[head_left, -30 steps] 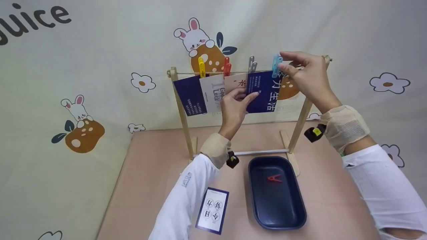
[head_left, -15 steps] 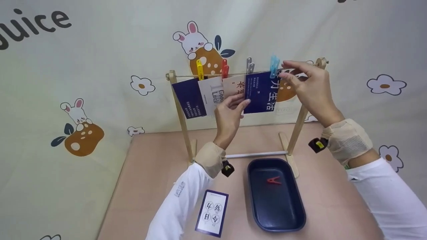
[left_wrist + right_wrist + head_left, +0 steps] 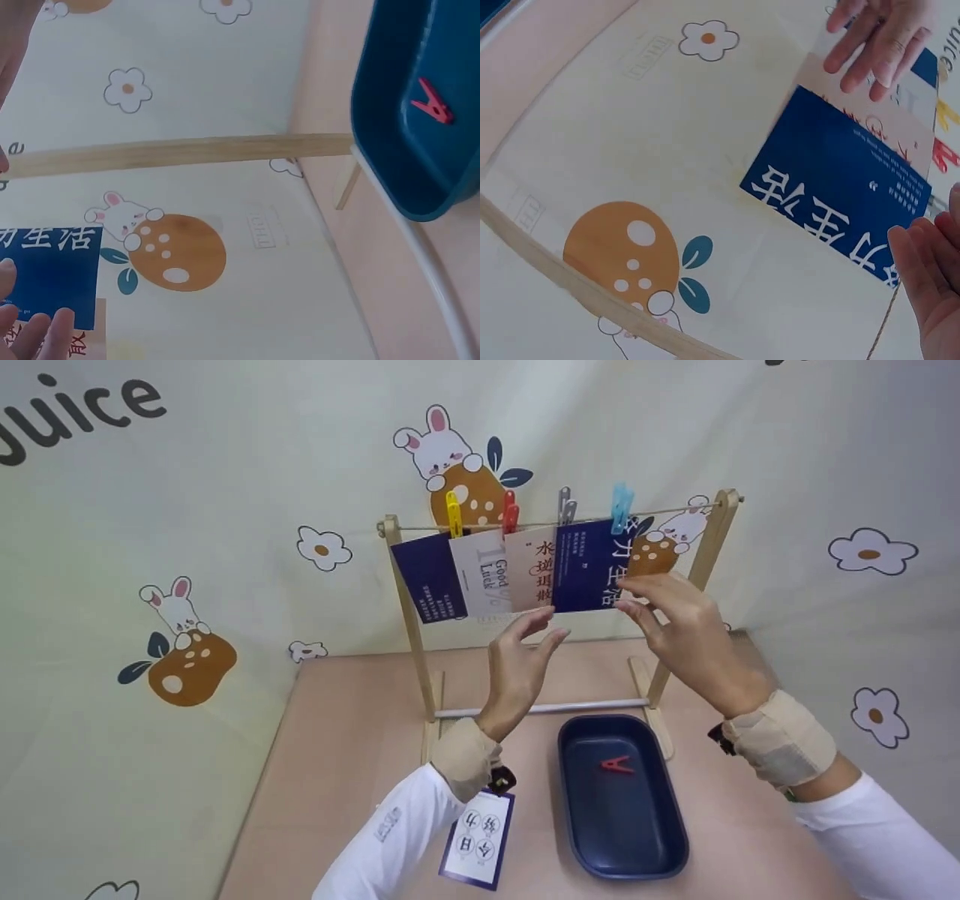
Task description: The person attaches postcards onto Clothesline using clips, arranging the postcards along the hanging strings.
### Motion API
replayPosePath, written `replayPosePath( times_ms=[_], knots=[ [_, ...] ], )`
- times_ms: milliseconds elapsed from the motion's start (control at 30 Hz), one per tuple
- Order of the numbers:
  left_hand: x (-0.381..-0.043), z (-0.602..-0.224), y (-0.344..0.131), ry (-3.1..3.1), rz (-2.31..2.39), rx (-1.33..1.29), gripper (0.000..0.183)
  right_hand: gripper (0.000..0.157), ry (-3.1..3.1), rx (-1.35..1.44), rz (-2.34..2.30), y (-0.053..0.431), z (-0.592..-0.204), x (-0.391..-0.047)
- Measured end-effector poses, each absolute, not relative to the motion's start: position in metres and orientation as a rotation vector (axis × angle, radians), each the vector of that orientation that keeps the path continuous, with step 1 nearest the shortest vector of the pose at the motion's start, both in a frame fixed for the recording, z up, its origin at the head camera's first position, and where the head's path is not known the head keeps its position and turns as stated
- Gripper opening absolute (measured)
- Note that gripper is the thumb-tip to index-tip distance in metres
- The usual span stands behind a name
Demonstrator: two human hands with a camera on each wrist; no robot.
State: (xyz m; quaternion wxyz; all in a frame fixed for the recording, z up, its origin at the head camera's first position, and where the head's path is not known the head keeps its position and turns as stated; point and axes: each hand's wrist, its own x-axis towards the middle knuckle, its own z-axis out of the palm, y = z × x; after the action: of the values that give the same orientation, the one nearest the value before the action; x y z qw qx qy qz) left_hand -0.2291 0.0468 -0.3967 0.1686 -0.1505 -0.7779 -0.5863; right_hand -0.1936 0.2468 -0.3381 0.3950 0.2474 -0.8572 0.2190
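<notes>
Several cards hang in an overlapping row from a string (image 3: 675,512). At the right end is a dark blue card (image 3: 585,574) with white characters, under a light blue clothespin (image 3: 621,508) and a grey clothespin (image 3: 566,508). Next to it hang a beige card (image 3: 529,574), a white "Good Luck" card (image 3: 476,574) and another dark blue card (image 3: 426,577). My left hand (image 3: 519,671) is just below the beige card, fingers apart and holding nothing. Beside the right-hand card's lower edge, my right hand (image 3: 686,637) has thumb and forefinger parted; whether it touches the card I cannot tell.
A wooden stand (image 3: 411,622) carries the string. Red (image 3: 511,514) and yellow (image 3: 454,515) clothespins grip the left cards. On the table, a navy tray (image 3: 679,840) contains a red clothespin (image 3: 616,765). A blue-bordered white card (image 3: 477,847) lies left of it.
My right hand has come down from the light blue clothespin to the card's lower right. My left hand has let go of the cards and dropped below them. The light blue clothespin stays on the string.
</notes>
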Motion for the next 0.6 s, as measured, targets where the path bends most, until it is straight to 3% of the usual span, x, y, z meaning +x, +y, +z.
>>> replayPosePath(
  times_ms=[400,533,600],
  knots=[
    [-0.202,-0.434,0.028,-2.295,-1.502,-0.650,0.028,0.032,-2.180,0.739,0.374,0.246,-0.373,-0.165],
    [-0.196,-0.446,0.024,-2.355,-1.422,-0.772,0.033,0.029,-2.170,0.752,0.281,0.248,-0.384,-0.158],
    [-0.192,-0.450,0.022,-2.391,-1.408,-0.827,0.038,0.035,-2.174,0.755,0.187,0.250,-0.391,-0.154]
  ],
)
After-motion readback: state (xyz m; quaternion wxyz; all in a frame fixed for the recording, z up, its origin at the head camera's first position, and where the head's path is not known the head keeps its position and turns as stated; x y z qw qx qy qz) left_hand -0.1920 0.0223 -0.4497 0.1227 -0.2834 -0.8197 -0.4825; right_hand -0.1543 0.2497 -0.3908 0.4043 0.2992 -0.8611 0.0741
